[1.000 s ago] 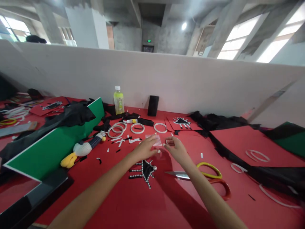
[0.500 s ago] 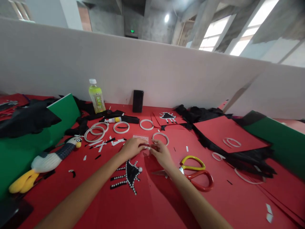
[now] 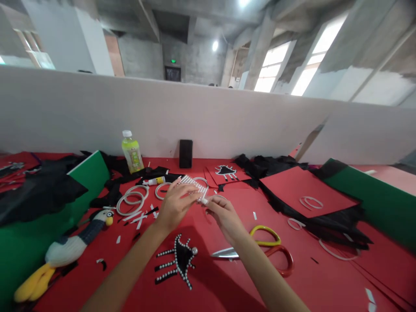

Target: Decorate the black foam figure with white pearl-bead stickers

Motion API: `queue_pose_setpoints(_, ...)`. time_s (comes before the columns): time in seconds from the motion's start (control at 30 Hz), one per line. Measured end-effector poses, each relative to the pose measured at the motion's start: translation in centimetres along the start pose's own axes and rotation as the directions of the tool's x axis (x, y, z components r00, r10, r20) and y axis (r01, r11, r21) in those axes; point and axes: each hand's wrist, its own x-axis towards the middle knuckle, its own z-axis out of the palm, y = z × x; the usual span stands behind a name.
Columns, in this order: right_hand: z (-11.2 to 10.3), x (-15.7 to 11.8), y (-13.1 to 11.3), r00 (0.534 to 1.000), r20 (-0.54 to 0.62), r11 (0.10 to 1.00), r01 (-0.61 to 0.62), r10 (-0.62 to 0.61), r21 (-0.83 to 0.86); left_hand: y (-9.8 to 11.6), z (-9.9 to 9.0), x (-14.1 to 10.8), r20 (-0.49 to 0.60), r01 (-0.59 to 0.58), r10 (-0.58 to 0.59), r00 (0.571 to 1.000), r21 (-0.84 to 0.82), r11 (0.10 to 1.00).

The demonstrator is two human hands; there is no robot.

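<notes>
My left hand [image 3: 178,203] is closed on a sheet of stick-on pearls [image 3: 191,182], raised and tilted above the red table. My right hand [image 3: 224,213] pinches at the sheet's near right corner, around a small white piece [image 3: 204,201]; whether that piece is part of the sheet I cannot tell. Below the hands lies a black cut-out [image 3: 183,256] edged with pearls, with pearl-lined strips and one large pearl at its right. Scissors [image 3: 227,253] with a yellow and a red handle rest beside my right forearm, which covers part of them.
White rings [image 3: 131,200] and paper scraps lie at the left, near a plush bird [image 3: 78,238]. A drink bottle [image 3: 132,151], a glue tube [image 3: 154,181] and a black phone [image 3: 186,154] are at the back. Red sheets [image 3: 308,190] over black material are at the right.
The pearl sheet was low by the table and is now lifted and tilted in my left hand. My right hand stays at its corner. The camera view has tipped upward.
</notes>
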Motion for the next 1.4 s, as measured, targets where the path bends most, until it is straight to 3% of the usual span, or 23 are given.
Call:
queue_pose_setpoints(0.17, 3.8, 1.3, -5.2, 0.994, 0.086, 0.997, 0.072, -0.069, -0.034, -0.4, -5.6, 2.3, -0.107, -0.038, 0.053, 0.993, 0.135, 0.990)
queue_pose_setpoints(0.3, 7.2, 1.5, -7.8, 0.975, 0.189, 0.992, 0.124, -0.119, -0.015, -0.3, -9.9, 3.3, -0.207, -0.009, 0.059, 0.977, 0.236, 0.972)
queue_pose_setpoints(0.43, 9.4, 1.5, -8.4, 0.946, 0.257, 0.980, 0.191, -0.197, 0.049, -0.8, -12.0, 3.4, -0.225, 0.043, -0.002, 0.974, 0.181, 0.983)
queue_pose_setpoints(0.53, 9.6, 2.3, -8.0, 0.960, 0.216, 0.980, 0.194, -0.181, -0.043, -1.7, -12.2, 3.2, -0.171, 0.199, -0.181, 0.968, 0.093, 0.976)
queue_pose_setpoints(0.6, 9.3, 3.1, -7.4, 0.968, 0.176, 0.973, 0.201, -0.180, -0.113, -2.2, -11.7, 3.0, -0.193, 0.402, -0.396, 0.898, -0.008, 0.916)
queue_pose_setpoints(0.7, 9.1, 4.4, -6.3, 0.967, 0.146, 0.958, 0.231, -0.207, -0.169, -2.7, -9.8, 2.6, -0.215, 0.652, -0.720, 0.659, -0.313, 0.690)
queue_pose_setpoints(0.77, 9.3, 5.3, -5.5, 0.968, 0.170, 0.955, 0.220, -0.187, -0.200, -2.9, -8.3, 2.5, -0.113, 0.678, -0.846, 0.521, -0.548, 0.491)
queue_pose_setpoints(0.83, 9.3, 6.1, -4.8, 0.972, 0.162, 0.950, 0.205, -0.170, -0.234, -3.2, -7.0, 2.5, -0.043, 0.643, -0.889, 0.457, -0.675, 0.363)
queue_pose_setpoints(0.9, 8.5, 6.9, -4.3, 0.978, 0.080, 0.934, 0.206, -0.191, -0.292, -3.7, -6.4, 2.4, -0.062, 0.640, -0.903, 0.426, -0.684, 0.349)
queue_pose_setpoints(0.97, 6.9, 7.8, -3.9, 0.972, -0.031, 0.901, 0.205, -0.235, -0.381, -4.4, -6.5, 2.0, -0.073, 0.709, -0.897, 0.436, -0.586, 0.392)
queue_pose_setpoints(1.03, 4.6, 8.6, -3.6, 0.961, -0.102, 0.846, 0.173, -0.257, -0.504, -5.1, -6.5, 1.3, 0.022, 0.789, -0.848, 0.529, -0.381, 0.482)
queue_pose_setpoints(1.1, 2.4, 9.1, -3.2, 0.960, -0.131, 0.739, 0.099, -0.246, -0.666, -5.1, -5.7, 0.5, 0.235, 0.774, -0.738, 0.632, -0.159, 0.613)
queue_pose_setpoints(1.13, 1.5, 9.2, -3.0, 0.967, -0.132, 0.679, 0.052, -0.217, -0.732, -4.8, -4.8, 0.1, 0.358, 0.739, -0.673, 0.647, -0.074, 0.670)
queue_pose_setpoints(1.17, 0.8, 9.3, -2.7, 0.975, -0.127, 0.626, 0.015, -0.181, -0.780, -4.3, -3.7, -0.2, 0.471, 0.702, -0.616, 0.631, -0.010, 0.712)
queue_pose_setpoints(1.23, 0.0, 9.3, -2.4, 0.990, -0.098, 0.568, -0.025, -0.098, -0.822, -2.8, -1.1, -0.7, 0.607, 0.653, -0.577, 0.546, 0.123, 0.747)
queue_pose_setpoints(1.33, -0.3, 9.1, -2.2, 0.999, -0.041, 0.551, -0.020, -0.026, -0.835, -0.9, 2.6, -1.1, 0.668, 0.576, -0.607, 0.430, 0.315, 0.754)
queue_pose_setpoints(1.4, -0.3, 9.0, -2.3, 0.999, -0.025, 0.544, -0.010, -0.021, -0.839, -0.3, 3.9, -1.3, 0.663, 0.555, -0.643, 0.383, 0.391, 0.734)
